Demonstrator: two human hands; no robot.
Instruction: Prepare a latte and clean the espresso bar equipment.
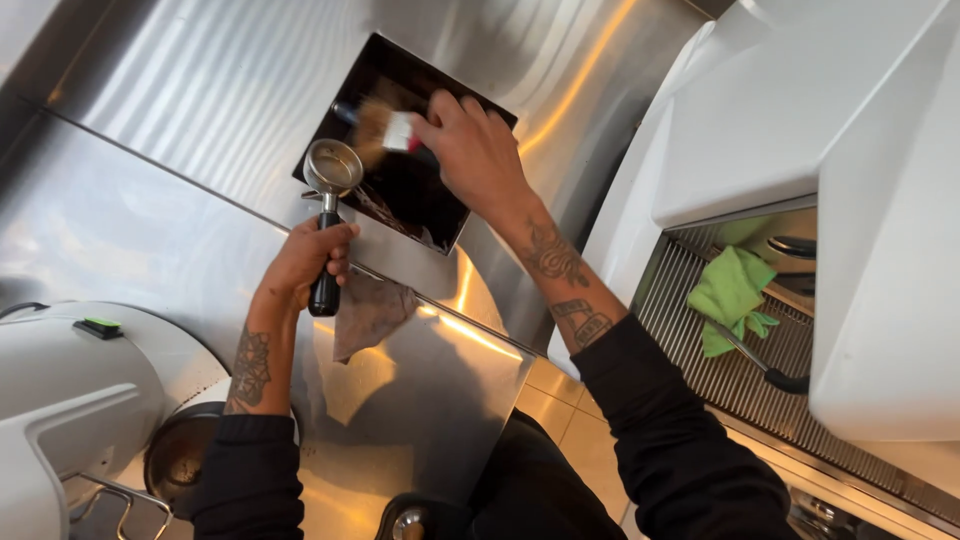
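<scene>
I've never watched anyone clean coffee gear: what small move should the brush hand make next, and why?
Probably another short sweep across the portafilter basket. The right hand holds the brush, blurred, just beside the basket, which the left hand holds by its black handle at the edge of the dark knock-out opening, so loosened grounds should fall in.

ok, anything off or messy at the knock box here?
Nothing stands out. The left hand holds the portafilter over the knock box opening; the right hand holds a brush, blurred. A brownish cloth lies crumpled on the steel counter.
</scene>
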